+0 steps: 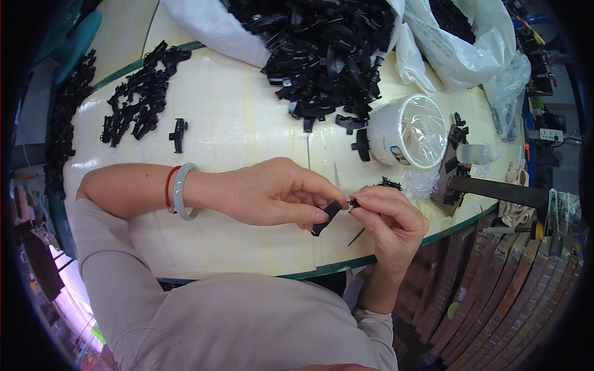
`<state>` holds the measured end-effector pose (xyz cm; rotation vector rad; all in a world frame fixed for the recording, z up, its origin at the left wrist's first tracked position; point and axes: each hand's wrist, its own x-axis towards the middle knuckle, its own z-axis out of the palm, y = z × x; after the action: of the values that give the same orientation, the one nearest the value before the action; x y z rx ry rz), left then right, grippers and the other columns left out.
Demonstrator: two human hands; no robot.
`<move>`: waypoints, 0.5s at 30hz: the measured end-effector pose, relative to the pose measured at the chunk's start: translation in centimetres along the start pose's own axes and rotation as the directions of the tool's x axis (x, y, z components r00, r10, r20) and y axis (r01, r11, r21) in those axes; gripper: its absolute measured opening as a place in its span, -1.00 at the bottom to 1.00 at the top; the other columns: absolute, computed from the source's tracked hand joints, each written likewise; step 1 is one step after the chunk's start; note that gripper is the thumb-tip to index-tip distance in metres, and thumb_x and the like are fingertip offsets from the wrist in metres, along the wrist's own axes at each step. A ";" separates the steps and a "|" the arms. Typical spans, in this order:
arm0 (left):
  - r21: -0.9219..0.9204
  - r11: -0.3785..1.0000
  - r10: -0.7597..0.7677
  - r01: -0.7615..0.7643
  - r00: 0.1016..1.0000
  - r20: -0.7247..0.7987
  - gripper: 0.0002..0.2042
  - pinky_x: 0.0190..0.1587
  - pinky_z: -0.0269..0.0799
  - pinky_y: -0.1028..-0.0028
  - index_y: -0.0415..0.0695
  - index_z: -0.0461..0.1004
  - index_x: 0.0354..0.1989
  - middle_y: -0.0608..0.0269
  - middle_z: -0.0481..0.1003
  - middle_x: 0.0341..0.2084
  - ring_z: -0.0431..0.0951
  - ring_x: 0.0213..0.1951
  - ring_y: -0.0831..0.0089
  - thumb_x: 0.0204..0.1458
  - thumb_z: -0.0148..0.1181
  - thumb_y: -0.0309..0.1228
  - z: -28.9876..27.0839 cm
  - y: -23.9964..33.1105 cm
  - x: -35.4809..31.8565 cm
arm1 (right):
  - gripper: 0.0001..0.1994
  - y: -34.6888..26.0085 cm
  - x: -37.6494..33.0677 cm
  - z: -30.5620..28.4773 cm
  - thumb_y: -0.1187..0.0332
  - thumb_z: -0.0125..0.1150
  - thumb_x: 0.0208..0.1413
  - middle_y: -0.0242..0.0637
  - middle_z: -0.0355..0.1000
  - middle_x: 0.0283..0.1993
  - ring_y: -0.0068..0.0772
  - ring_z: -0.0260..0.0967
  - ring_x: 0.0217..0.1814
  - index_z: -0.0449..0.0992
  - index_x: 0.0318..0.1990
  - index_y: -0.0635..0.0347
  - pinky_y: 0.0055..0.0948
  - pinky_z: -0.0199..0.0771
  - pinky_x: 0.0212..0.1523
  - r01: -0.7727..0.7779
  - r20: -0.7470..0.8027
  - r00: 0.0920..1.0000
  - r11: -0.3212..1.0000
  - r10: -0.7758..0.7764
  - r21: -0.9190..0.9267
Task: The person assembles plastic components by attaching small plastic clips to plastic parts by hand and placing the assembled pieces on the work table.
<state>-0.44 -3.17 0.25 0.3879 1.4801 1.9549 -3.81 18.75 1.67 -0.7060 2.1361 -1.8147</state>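
My left hand (266,191), with a pale bangle and a red cord at its wrist, pinches a black plastic part (328,219) between thumb and fingers above the table's near side. Close to it on the right, my right hand (393,224) grips a small black piece (354,203) in its fingertips. The two pieces are nearly together; whether they touch I cannot tell. A thin dark pointed rod (356,237) shows below the right fingers, its other end hidden by that hand. Just beyond the right hand lie a few small black bits (388,183).
A big heap of black plastic parts (322,62) spills from a white sack (213,31). A white bucket (390,130) stands to its right, near a clear bottle (475,154) and a dark metal bar (498,191). More joined parts (139,93) and one single part (178,135) lie left.
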 end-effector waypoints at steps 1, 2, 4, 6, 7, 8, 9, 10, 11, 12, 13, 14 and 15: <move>-0.056 0.998 -0.043 0.041 0.999 -0.020 -0.72 -0.25 0.45 0.60 -0.27 0.36 0.00 0.24 0.49 -0.37 0.53 -0.29 0.56 0.10 0.05 -0.50 0.0 0.2 0.0 | -0.77 -0.2 0.0 -0.3 0.71 0.28 -0.23 -0.13 0.49 -0.32 -0.42 0.43 -0.31 0.56 -0.32 0.35 -0.57 0.42 -0.33 0.023 -0.035 0.999 0.999 -0.024 -0.040; -0.055 0.998 -0.033 0.032 0.999 -0.007 -0.72 -0.25 0.45 0.60 -0.27 0.36 0.00 0.24 0.49 -0.37 0.53 -0.29 0.56 0.10 0.05 -0.50 0.0 0.3 0.0 | -0.77 -0.5 0.0 -0.6 0.72 0.28 -0.23 -0.13 0.49 -0.31 -0.42 0.43 -0.31 0.56 -0.32 0.35 -0.57 0.43 -0.34 0.045 -0.069 0.996 0.996 -0.050 -0.082; -0.163 0.985 -0.068 0.056 0.995 -0.067 -0.71 -0.22 0.47 0.60 -0.29 0.36 -0.01 0.22 0.49 -0.33 0.54 -0.26 0.54 0.07 0.07 -0.56 0.0 0.3 -0.2 | -0.76 -1.6 0.4 -1.4 0.73 0.27 -0.23 -0.14 0.48 -0.31 -0.43 0.43 -0.31 0.56 -0.32 0.35 -0.57 0.43 -0.34 0.083 -0.146 0.983 0.978 -0.112 -0.194; -0.171 0.984 -0.052 0.041 0.997 -0.062 -0.71 -0.20 0.46 0.59 -0.30 0.36 -0.01 0.20 0.49 -0.32 0.54 -0.24 0.53 0.07 0.08 -0.57 0.0 0.0 -0.2 | -0.74 -2.3 1.6 -2.5 0.76 0.25 -0.23 -0.16 0.48 -0.31 -0.45 0.42 -0.31 0.56 -0.30 0.34 -0.59 0.43 -0.35 0.201 -0.183 0.939 0.895 -0.292 -0.398; -0.181 0.983 -0.047 0.033 0.996 -0.072 -0.71 -0.18 0.46 0.58 -0.31 0.36 -0.02 0.19 0.50 -0.30 0.54 -0.23 0.51 0.06 0.08 -0.57 -0.1 -0.1 -0.2 | -0.75 -2.8 2.4 -3.1 0.73 0.27 -0.23 -0.18 0.48 -0.33 -0.42 0.41 -0.33 0.56 -0.31 0.33 -0.56 0.41 -0.35 0.244 -0.128 0.921 0.802 -0.367 -0.545; -0.181 0.983 -0.040 0.028 0.997 -0.064 -0.71 -0.18 0.46 0.58 -0.31 0.36 -0.02 0.19 0.50 -0.30 0.54 -0.23 0.51 0.06 0.08 -0.57 -0.1 -0.2 -0.3 | -0.76 -3.0 3.2 -3.6 0.71 0.28 -0.24 -0.19 0.47 -0.34 -0.39 0.40 -0.35 0.55 -0.32 0.32 -0.53 0.40 -0.35 0.262 -0.091 0.911 0.736 -0.402 -0.624; -0.185 0.983 -0.032 0.018 0.997 -0.072 -0.72 -0.17 0.45 0.60 -0.31 0.36 -0.03 0.21 0.50 -0.31 0.53 -0.23 0.55 0.07 0.07 -0.55 0.0 -0.3 -0.3 | -0.77 -3.1 4.0 -4.1 0.69 0.28 -0.24 -0.19 0.47 -0.35 -0.36 0.39 -0.37 0.55 -0.33 0.32 -0.51 0.38 -0.35 0.281 -0.050 0.900 0.662 -0.433 -0.695; -0.190 0.982 -0.024 0.009 0.997 -0.078 -0.73 -0.16 0.43 0.62 -0.32 0.36 -0.03 0.23 0.50 -0.31 0.52 -0.24 0.59 0.09 0.06 -0.53 0.0 -0.4 -0.2 | -0.79 -3.2 5.0 -4.5 0.64 0.29 -0.24 -0.24 0.46 -0.37 -0.31 0.37 -0.36 0.55 -0.34 0.29 -0.48 0.35 -0.34 0.332 0.015 0.880 0.594 -0.474 -0.733; -0.189 0.982 -0.016 0.002 0.997 -0.071 -0.73 -0.16 0.43 0.62 -0.32 0.36 -0.03 0.23 0.50 -0.31 0.52 -0.24 0.59 0.09 0.06 -0.53 0.0 -0.4 -0.2 | -0.79 -3.2 5.6 -4.8 0.64 0.29 -0.24 -0.24 0.46 -0.37 -0.31 0.37 -0.36 0.55 -0.34 0.29 -0.48 0.35 -0.34 0.332 0.017 0.879 0.586 -0.476 -0.739; -0.190 0.982 -0.017 0.003 0.997 -0.073 -0.74 -0.15 0.43 0.62 -0.32 0.36 -0.04 0.22 0.50 -0.30 0.52 -0.24 0.59 0.09 0.05 -0.53 0.0 -0.5 -0.2 | -0.79 -3.0 6.3 -5.1 0.63 0.29 -0.24 -0.27 0.46 -0.37 -0.31 0.36 -0.35 0.55 -0.34 0.27 -0.48 0.35 -0.34 0.359 0.076 0.873 0.531 -0.481 -0.768; -0.191 0.982 -0.020 0.005 0.997 -0.075 -0.74 -0.14 0.43 0.61 -0.32 0.36 -0.04 0.22 0.50 -0.30 0.52 -0.23 0.59 0.09 0.05 -0.53 -0.1 -0.6 -0.2 | -0.79 -2.9 6.8 -5.3 0.62 0.28 -0.23 -0.29 0.46 -0.37 -0.32 0.36 -0.35 0.55 -0.34 0.24 -0.48 0.35 -0.34 0.388 0.136 0.866 0.474 -0.482 -0.791; -0.194 0.981 -0.016 0.000 0.997 -0.079 -0.74 -0.14 0.43 0.61 -0.32 0.36 -0.04 0.22 0.50 -0.30 0.52 -0.23 0.59 0.09 0.05 -0.53 -0.1 -0.6 -0.1 | -0.79 -2.7 7.1 -5.5 0.61 0.28 -0.24 -0.33 0.47 -0.37 -0.33 0.35 -0.33 0.56 -0.34 0.21 -0.47 0.36 -0.34 0.396 0.162 0.863 0.443 -0.478 -0.804; -0.187 0.982 -0.017 0.002 0.997 -0.077 -0.74 -0.14 0.43 0.61 -0.32 0.37 -0.04 0.22 0.50 -0.30 0.52 -0.24 0.59 0.10 0.05 -0.52 -0.1 -0.7 -0.1 | -0.79 -2.7 7.3 -5.5 0.61 0.28 -0.24 -0.33 0.47 -0.37 -0.33 0.35 -0.33 0.56 -0.34 0.21 -0.47 0.36 -0.34 0.400 0.168 0.864 0.444 -0.475 -0.802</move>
<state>-0.20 -3.21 -0.36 0.2229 1.3283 2.1013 -12.19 19.42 6.27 -1.5387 3.0697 -0.8410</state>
